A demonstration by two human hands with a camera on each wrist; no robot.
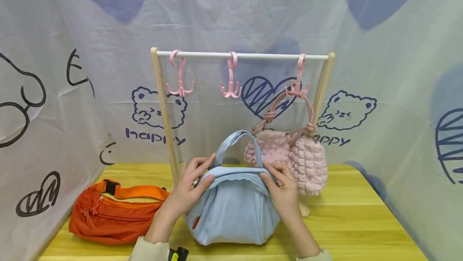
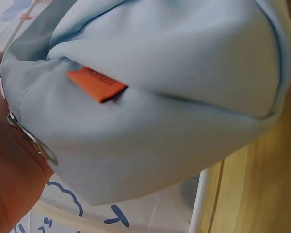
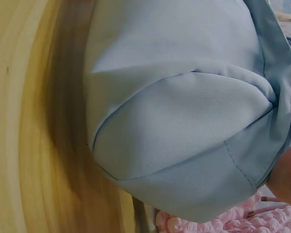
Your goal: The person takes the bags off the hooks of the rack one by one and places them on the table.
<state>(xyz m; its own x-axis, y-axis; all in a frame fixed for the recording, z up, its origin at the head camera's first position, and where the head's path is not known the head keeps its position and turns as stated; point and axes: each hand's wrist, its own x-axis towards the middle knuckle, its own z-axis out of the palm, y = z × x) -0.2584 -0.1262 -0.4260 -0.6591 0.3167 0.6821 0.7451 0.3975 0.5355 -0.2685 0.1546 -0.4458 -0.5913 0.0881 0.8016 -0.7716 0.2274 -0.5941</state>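
Light-blue bag (image 1: 235, 213) gripped two-handed in front of rack (image 1: 264, 56)

Left hand (image 1: 189, 184) and right hand (image 1: 283, 186) both had fingers clamped on the bag's top edge, thumbs in front. Handle (image 1: 223, 147) looped up between them. Orange waist bag (image 1: 115, 221) lay on tabletop (image 1: 354, 213), front-left of rack. Three pink hooks (image 1: 230, 78) hung on rack's bar. Pink bag (image 1: 311, 164) hung by its straps from rack's right-hand hook. Printed cloth (image 1: 217, 4) covered the area behind rack.
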